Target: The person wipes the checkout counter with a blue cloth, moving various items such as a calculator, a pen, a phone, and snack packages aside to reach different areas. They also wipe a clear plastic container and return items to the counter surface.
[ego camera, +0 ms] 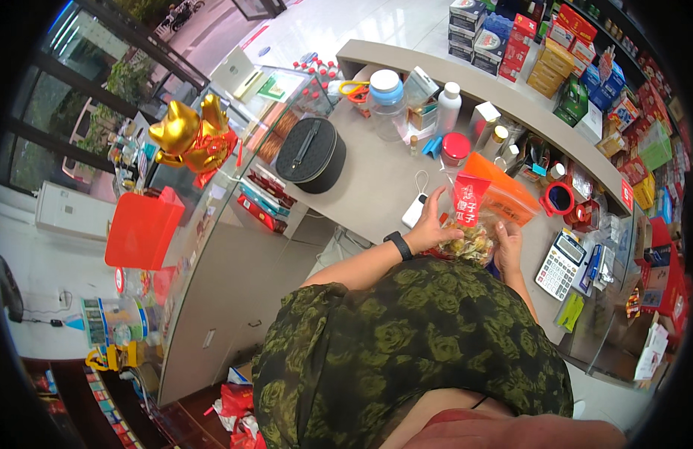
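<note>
A clear plastic bag (471,247) of small yellowish and brown pieces is between my hands, close against my body. My left hand (428,229), with a black band on its wrist, holds the bag's left side, thumb across it and index finger raised. At the bag's right side, the fingers of my right hand (508,247) grip the plastic. A red printed label or packet (470,196) stands above the contents; whether it is joined to the bag I cannot tell. Just behind lies an orange plastic bag (503,188). A white device with a cord loop (415,211) rests beside my left hand.
A black round case (311,154) stands on the desk (363,191) at left. Ahead are a blue-lidded jar (387,104), a white bottle (449,108) and a red-lidded jar (455,149). A calculator (561,264) lies at right. A raised counter ledge (492,84) curves behind.
</note>
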The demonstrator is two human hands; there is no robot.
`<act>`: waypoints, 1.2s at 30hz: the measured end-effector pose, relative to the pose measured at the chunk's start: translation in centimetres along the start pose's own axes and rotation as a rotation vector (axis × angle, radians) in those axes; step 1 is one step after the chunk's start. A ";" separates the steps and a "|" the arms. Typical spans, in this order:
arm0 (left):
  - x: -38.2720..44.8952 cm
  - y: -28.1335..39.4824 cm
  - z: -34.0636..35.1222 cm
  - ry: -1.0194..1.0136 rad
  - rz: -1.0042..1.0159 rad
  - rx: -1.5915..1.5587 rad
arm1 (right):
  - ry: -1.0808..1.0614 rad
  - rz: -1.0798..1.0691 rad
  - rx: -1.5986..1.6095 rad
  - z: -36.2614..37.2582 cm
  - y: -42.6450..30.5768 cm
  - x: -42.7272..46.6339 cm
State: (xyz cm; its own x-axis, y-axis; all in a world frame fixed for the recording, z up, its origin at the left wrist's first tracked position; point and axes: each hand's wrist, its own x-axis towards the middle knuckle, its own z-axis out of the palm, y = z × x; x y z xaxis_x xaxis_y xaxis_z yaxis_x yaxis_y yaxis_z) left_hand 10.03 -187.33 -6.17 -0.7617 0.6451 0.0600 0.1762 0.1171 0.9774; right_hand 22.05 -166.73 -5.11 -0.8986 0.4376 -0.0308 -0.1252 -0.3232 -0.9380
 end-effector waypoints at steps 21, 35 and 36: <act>-1.5 7.0 -11.5 0.291 0.030 -0.700 | -0.339 0.134 -0.131 11.8 0.4 4.7; -6.0 9.4 -17.5 0.216 0.085 -0.239 | -0.502 0.410 -0.016 17.3 -0.5 4.8; -6.3 9.4 -17.4 0.250 0.095 -0.273 | -0.494 0.411 -0.014 17.5 -0.2 4.7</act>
State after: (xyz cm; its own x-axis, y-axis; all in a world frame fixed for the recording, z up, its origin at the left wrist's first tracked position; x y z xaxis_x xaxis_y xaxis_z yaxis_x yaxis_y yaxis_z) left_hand 5.67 -203.40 6.17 -0.8846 0.4350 0.1680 0.1066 -0.1621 0.9810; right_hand 10.49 -179.26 0.99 -0.9604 -0.1585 -0.2294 0.2731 -0.3700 -0.8880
